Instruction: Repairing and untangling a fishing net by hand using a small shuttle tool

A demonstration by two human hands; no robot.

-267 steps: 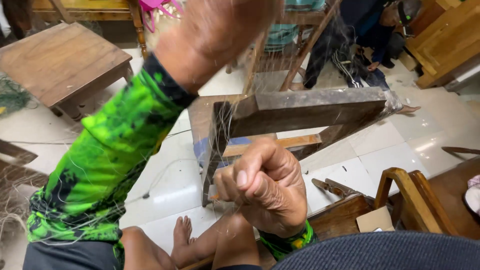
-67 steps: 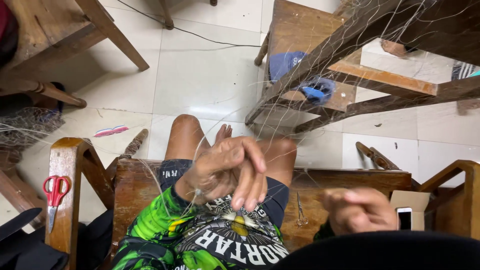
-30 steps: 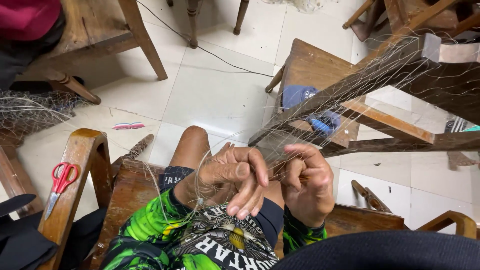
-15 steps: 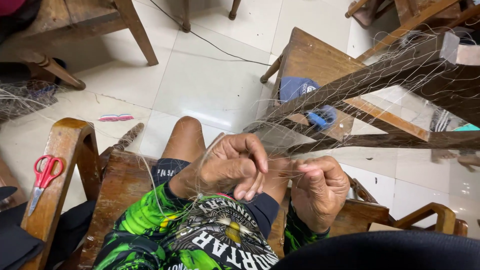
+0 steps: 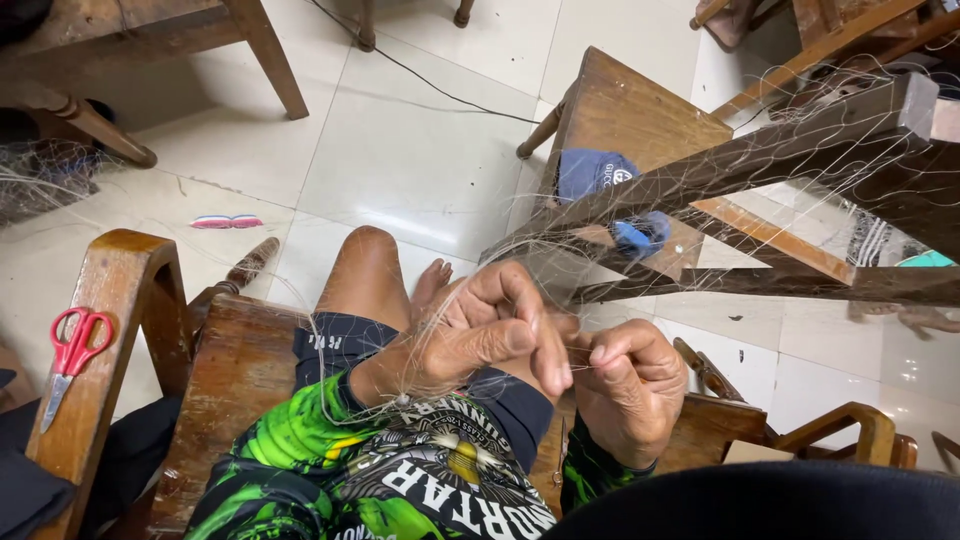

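Note:
A thin clear fishing net (image 5: 760, 190) hangs over a dark wooden frame (image 5: 740, 160) at the right and runs down into my lap. My left hand (image 5: 480, 335) pinches strands of the net between thumb and fingers above my knee. Just to its right, my right hand (image 5: 630, 385) is closed on the same strands, the two hands almost touching. I sit on a wooden chair (image 5: 240, 380) in a green patterned shirt.
Red-handled scissors (image 5: 68, 355) lie on the chair's wooden armrest at the left. A blue cap (image 5: 600, 180) rests on a wooden stool behind the frame. More netting (image 5: 40, 180) is piled at the far left. A cable (image 5: 420, 75) crosses the white tiled floor.
Over the earlier frames my arms came down from the frame into my lap and my right hand joined the left on the net. In the last half second the hands barely moved.

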